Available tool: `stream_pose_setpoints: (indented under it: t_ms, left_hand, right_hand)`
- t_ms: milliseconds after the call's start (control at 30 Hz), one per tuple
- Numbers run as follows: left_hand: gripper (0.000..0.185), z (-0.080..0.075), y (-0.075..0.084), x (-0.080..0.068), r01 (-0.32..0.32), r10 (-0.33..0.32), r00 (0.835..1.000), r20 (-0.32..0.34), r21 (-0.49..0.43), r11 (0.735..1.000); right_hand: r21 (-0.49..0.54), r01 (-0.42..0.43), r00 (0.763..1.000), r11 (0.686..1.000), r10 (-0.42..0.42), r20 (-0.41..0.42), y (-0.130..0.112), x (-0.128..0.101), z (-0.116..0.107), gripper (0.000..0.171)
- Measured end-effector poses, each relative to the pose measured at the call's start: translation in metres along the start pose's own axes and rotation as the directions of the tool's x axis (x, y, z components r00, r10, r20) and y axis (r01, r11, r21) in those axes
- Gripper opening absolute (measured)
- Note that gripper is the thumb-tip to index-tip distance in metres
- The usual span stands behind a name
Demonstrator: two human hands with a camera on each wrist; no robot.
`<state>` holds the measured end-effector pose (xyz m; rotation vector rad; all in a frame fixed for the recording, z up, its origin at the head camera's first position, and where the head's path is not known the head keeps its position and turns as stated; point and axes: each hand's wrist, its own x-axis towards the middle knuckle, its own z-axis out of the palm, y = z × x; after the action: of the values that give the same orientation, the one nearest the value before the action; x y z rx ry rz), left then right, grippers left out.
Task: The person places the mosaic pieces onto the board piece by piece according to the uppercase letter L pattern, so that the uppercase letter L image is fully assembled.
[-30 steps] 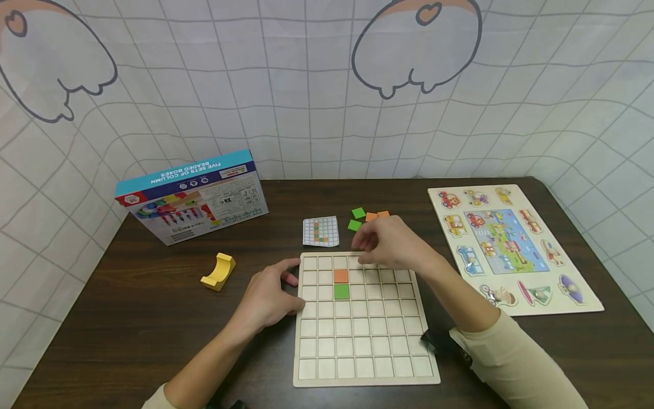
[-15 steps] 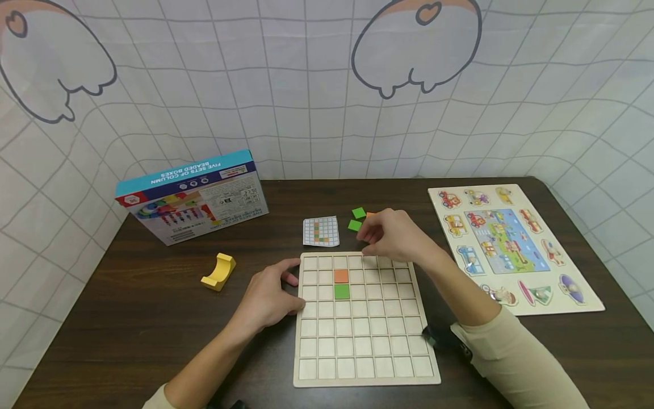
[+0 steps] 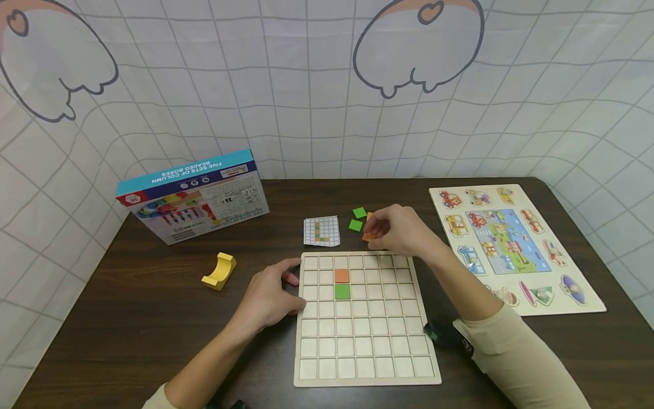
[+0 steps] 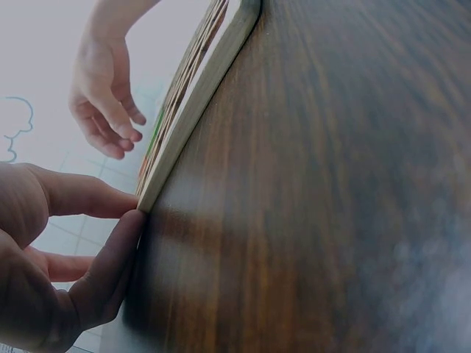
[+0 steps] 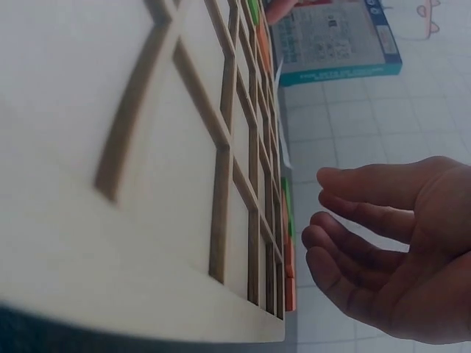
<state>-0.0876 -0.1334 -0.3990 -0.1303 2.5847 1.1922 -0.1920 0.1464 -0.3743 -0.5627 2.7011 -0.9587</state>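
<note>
Fingers (image 3: 380, 226) of the right hand (image 3: 401, 232) are curled over a small orange square tile (image 3: 369, 236) just past the far edge of the pale wooden grid board (image 3: 365, 363). The head view suggests a pinch on that tile. The right wrist view shows the same fingers (image 5: 353, 213) loosely bent with a gap between them and nothing plainly held, so the grasp cannot be confirmed.

Left hand (image 3: 268, 298) rests on the dark wooden table (image 3: 128, 318) against the board's left edge. Its thumb and fingers (image 4: 110, 257) press that edge and enclose nothing.

Step in hand, as judged: pick-up of one orange tile from the loose supply toward the table's far edge, where two small green square tiles (image 3: 357, 219) also lie. The board already carries one orange square (image 3: 341, 276) with one green square (image 3: 342, 292) directly below it, in the third column. The small printed grid card (image 3: 321, 231) lies just beyond the board's far edge.

Next move, as judged: a firm pinch, a lift clear of the green tiles, then a flat drop into one recess while the left hand braces the board.

View differences:
- Head view alone shows the card, the filled cells, the blue toy box (image 3: 191, 196), the yellow curved block (image 3: 218, 271) and the vehicle puzzle board (image 3: 516, 250).
- Left wrist view alone shows thumb contact on the board's edge (image 4: 199, 95).
- Right wrist view alone shows the recess walls (image 5: 221, 191) edge-on.
</note>
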Motion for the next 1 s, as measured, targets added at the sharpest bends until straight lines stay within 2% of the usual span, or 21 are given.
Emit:
stream_pose_setpoints:
  t_ms: [333,500,1000]
  left_hand:
    - [0.081,0.001,-0.001,0.001,-0.003,0.003,1.0,0.011,-0.028,1.0]
    - [0.082,0.0,-0.001,0.001,-0.001,0.001,1.0,0.007,-0.034,0.999]
    - [0.081,0.0,-0.001,0.001,0.003,-0.003,1.0,0.007,-0.02,1.0]
  right_hand:
    - [-0.024,-0.065,0.998,0.998,0.065,0.015,0.0,0.003,-0.003,0.023]
    - [-0.028,-0.066,0.997,0.997,0.067,0.024,-0.004,0.008,-0.004,0.024]
    - [-0.125,-0.092,0.992,0.988,0.102,0.077,-0.004,0.019,0.0,0.029]
